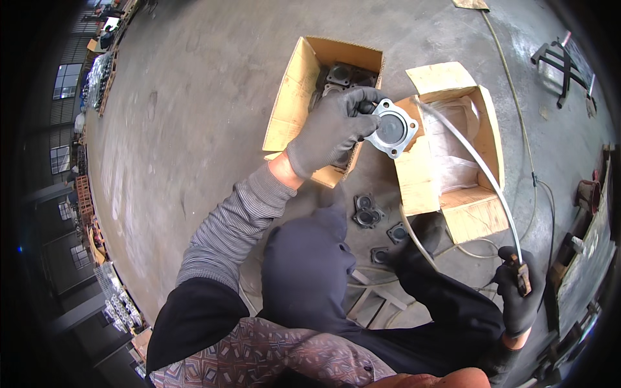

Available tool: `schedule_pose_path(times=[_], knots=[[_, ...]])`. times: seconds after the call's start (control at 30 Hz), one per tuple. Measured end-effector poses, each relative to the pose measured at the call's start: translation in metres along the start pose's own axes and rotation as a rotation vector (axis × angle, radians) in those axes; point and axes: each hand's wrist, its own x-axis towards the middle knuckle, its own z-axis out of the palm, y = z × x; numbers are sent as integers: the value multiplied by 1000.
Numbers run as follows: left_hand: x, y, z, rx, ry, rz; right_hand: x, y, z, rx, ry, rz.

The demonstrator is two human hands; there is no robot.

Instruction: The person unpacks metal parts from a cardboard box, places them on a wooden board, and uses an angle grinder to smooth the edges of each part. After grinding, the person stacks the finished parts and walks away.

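Note:
My left hand, in a dark grey glove, pinches the edge of a square metal flange with rounded corners, corner holes and a dark round centre. It holds the flange up over the gap between two cardboard boxes. At the lower right, my right hand, also gloved, is closed round the worn brown handle of a long, thin, pale tube. That tube curves up across the right box, its far end near the flange. Whether it touches the flange I cannot tell.
The left open cardboard box contains several dark flanges. Clear plastic lines the right box. More flanges lie on the concrete floor by my feet. A hose trails along the right, near a black metal stand.

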Motion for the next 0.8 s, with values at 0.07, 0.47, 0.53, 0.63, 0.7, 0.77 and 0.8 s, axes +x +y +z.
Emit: schedule_pose_path(times=[0.07,0.47,0.53,0.63,0.7,0.77,0.8], knots=[[4,3,0,7,3,0,2,-6,1,88,45,116],[-60,97,116,112,-273,64,19,-14,29,662,-125,-130],[-74,98,142,81,-281,61,16,-13,26,667,-148,-199],[-89,89,167,125,-226,32,10,-6,16,696,-181,-170],[-92,82,173,121,-210,42,1,-1,16,677,-181,-192],[-91,74,175,169,-218,96,2,2,16,659,-194,-208],[-93,68,175,116,-253,96,3,5,15,663,-208,-215]])
